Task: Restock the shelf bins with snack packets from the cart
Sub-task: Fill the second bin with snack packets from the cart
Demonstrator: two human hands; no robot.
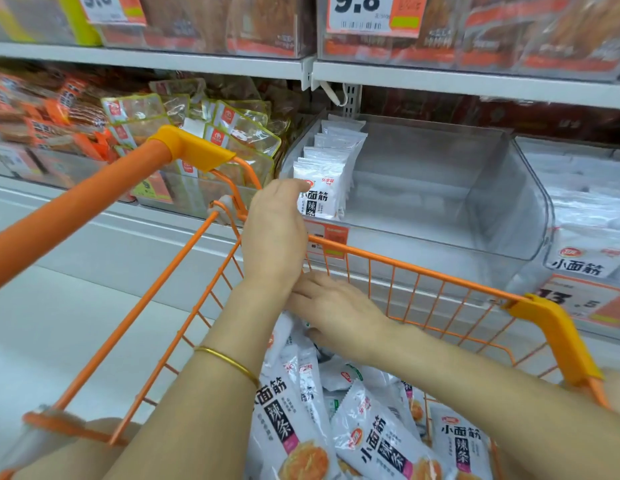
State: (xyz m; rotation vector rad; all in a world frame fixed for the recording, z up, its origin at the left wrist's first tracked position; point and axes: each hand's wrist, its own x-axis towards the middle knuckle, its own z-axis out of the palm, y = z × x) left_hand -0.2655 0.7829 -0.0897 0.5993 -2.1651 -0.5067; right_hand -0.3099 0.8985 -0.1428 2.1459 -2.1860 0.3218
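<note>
**Snack packets: one row upright in the bin, a heap in the cart**

Snack packets (331, 161) stand in a single row along the near-left wall of a clear bin (509, 202), just ahead of the left hand (273, 230). Each stands on a short edge with its long axis vertical. The printed faces point back toward the person, and the row runs away from the fingertips toward the rear of the shelf. The left hand reaches over the far rim of the orange cart (422, 271). Its fingers are fairly straight and lie against the left edge of the front packet (320, 199). A thin gold bangle (228, 362) sits on that forearm.

Below and behind the left wrist, the right hand (336, 310) lies palm down, fingers stretched out, on the loose packets in the cart (381, 441). Its fingertips are hidden by the left wrist, so I cannot tell whether it holds one. These packets lie flat or tilted, overlapping. Their long axes run mostly from near the person toward the shelf, some skewed to the left.

To the right of both hands, most of the bin's floor is bare, and a neighbouring bin (585, 237) holds similar white packets above a price tag (585, 299). Left of the left hand are clear yellow-edged packs (232, 133) and the cart handle (76, 209). Above, a white shelf (474, 84) carries brown packs with price cards (370, 12).
</note>
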